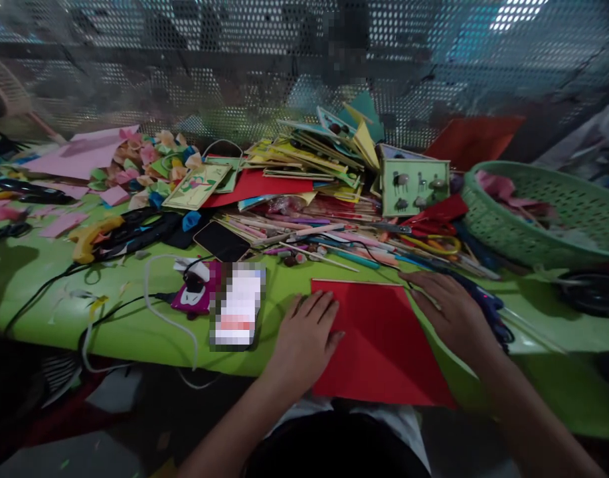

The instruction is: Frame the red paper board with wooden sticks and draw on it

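Note:
A red sheet of paper [374, 345] lies in front of me, its near end reaching past the table edge. Along its far edge runs a thin pale strip [356, 281], possibly a stick. My left hand [304, 332] rests flat on the sheet's left side, fingers apart, thumb on the red surface. At the far right corner is my right hand [451, 309], its fingers stretched out beside the paper's edge. Whether its fingertips touch the sheet is unclear. Just left of my left hand lies a phone with a blurred screen [238, 305].
Pencils and sticks [304, 232] lie beyond the paper, before a stack of yellow cards [309, 156]. A green basket [543, 219] stands at right. Farther left are a purple case [197, 295], cables and a yellow-handled glue gun [92, 236]. Perforated metal panels [224, 86] back the table.

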### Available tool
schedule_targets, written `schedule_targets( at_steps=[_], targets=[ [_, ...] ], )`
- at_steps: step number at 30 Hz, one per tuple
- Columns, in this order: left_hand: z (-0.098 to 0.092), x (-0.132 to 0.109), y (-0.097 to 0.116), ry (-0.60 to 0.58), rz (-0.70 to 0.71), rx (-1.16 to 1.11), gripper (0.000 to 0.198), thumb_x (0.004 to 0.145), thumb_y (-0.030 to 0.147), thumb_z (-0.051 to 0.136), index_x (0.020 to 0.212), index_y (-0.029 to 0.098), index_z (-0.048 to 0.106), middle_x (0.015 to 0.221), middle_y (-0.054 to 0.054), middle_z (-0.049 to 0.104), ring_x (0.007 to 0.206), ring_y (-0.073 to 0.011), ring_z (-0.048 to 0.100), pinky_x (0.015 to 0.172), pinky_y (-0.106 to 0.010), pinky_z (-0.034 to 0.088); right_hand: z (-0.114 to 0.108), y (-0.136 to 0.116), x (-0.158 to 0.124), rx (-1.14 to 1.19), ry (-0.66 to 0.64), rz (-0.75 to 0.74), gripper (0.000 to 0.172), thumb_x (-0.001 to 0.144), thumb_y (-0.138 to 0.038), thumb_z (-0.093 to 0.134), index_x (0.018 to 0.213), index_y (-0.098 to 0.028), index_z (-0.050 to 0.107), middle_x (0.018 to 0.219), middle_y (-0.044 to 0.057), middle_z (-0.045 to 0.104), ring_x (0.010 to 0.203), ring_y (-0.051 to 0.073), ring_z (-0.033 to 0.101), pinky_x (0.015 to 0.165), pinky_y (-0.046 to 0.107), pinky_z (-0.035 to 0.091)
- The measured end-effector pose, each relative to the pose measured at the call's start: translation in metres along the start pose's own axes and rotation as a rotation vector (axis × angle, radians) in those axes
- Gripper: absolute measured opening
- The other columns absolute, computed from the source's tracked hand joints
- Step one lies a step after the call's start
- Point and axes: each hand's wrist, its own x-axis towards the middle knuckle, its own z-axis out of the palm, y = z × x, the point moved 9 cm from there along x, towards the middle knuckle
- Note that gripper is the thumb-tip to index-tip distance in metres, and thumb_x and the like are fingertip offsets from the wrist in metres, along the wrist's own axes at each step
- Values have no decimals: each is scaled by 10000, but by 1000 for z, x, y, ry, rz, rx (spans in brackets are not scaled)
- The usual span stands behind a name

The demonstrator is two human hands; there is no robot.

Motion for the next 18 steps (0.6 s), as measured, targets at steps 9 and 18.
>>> schedule_targets(
  at_steps=[9,18],
  targets=[
    [-19,29,-16,79,-82,156,383,1065,276,519,1422,168,606,1465,-117,660,1380,-307,581,1162,-547,447,24,13,-17,19,-33,-11,377,1045,-288,458,1332,-242,697,1259,108,751,1180,275,680,1011,489,533],
    [-19,26,-25,111,-137,185,357,1080,270,484,1401,191,615,1426,-101,679,1346,-284,578,1124,-513,461,34,13,-22,38,-66,-7,421,1049,-354,437,1398,-270,659,1294,112,709,1188,309,645,995,517,517]
  ],
)
